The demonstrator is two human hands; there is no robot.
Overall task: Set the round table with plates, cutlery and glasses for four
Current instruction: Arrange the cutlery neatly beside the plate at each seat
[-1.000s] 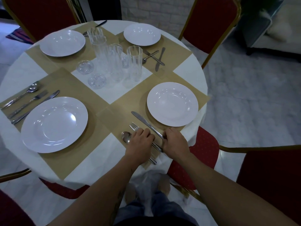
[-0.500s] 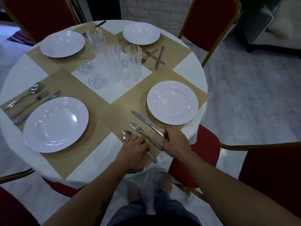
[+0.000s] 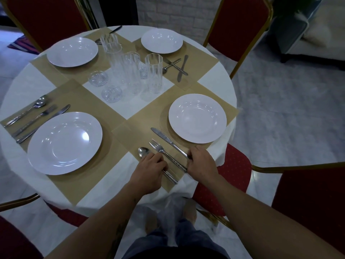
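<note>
Steel cutlery lies left of the round white plate on the tan placemat.
Your left hand curls its fingers over the silver metal spoon; your right hand pinches the silver metal knife by its handle end.

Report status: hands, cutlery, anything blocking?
Left hand holds spoon handle, right hand pinches knife handle. Fork lies between them on the mat. Glasses clustered mid-table, clear of the hands.

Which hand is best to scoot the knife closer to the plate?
Probably the right hand: it holds the knife by its handle, beside the plate. The left hand holds the spoon, with the fork in between.
</note>
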